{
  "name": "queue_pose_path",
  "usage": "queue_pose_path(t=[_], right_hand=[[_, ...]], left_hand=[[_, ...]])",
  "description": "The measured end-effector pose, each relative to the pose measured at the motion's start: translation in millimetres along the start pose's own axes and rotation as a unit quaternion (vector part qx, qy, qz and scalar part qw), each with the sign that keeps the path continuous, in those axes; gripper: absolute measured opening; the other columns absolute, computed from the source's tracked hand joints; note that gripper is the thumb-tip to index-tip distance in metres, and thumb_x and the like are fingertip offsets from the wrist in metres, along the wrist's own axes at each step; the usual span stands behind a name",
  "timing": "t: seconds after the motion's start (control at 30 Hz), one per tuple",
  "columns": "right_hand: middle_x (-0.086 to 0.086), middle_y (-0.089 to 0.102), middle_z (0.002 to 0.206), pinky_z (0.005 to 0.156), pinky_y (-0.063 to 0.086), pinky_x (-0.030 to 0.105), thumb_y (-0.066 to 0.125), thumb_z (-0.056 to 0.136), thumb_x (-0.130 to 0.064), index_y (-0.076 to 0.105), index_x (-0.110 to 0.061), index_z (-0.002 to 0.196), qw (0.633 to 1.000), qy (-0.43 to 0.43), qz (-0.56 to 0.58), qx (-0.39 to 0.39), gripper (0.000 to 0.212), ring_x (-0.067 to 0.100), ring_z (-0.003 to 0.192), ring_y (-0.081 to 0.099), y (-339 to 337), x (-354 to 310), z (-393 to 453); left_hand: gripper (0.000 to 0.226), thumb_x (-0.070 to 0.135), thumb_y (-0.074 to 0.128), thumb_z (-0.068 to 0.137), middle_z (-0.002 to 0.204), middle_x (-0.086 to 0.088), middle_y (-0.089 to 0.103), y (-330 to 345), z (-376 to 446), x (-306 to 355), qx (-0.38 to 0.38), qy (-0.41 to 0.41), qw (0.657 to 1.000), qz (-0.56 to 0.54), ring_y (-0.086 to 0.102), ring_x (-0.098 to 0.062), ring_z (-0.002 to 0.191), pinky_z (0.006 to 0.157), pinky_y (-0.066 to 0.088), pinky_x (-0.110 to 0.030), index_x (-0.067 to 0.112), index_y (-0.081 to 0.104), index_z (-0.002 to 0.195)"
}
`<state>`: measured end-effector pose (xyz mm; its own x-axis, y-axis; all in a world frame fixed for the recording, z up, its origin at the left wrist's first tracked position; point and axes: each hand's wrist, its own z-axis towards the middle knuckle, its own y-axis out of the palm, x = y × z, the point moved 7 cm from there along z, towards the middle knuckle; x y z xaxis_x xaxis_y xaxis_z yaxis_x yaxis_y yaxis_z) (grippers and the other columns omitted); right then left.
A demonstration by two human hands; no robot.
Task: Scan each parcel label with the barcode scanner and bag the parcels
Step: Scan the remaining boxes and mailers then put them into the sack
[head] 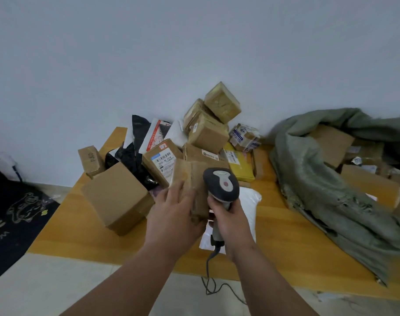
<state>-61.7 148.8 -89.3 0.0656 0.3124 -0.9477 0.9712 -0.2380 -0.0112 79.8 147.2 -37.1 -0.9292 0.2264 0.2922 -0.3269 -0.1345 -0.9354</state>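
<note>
Right hand point(228, 221) fingers round scanner point(221, 184); left hand point(175, 215) gripping parcel point(192, 179); boxes point(367, 185) in green sack point(319, 179)

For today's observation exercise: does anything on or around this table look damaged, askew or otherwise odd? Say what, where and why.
The green woven sack at the right looks torn, with frayed holes along its near side. The top box of the parcel pile by the wall sits tilted on a corner, so it might slide. The left hand and right hand look normal.
</note>
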Motion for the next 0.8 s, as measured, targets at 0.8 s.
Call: queue_pose_path(t=[0.8], right_hand=[[0.002,0.076,0.112,0.091,0.055,0.041,0.078,0.068,-0.035,0.061,-0.023,0.127,0.95,-0.008,0.302,0.08,0.062,0.023,0.106,0.071,-128.5,-30.5,24.4]], left_hand=[[0.114,0.064,0.077,0.066,0.151,0.003,0.029,0.8,70.6,114.6,-0.107,-0.166,0.933,-0.301,0.038,-0.017,0.132,0.101,0.042,-0.035,0.026,0.012,0.152]])
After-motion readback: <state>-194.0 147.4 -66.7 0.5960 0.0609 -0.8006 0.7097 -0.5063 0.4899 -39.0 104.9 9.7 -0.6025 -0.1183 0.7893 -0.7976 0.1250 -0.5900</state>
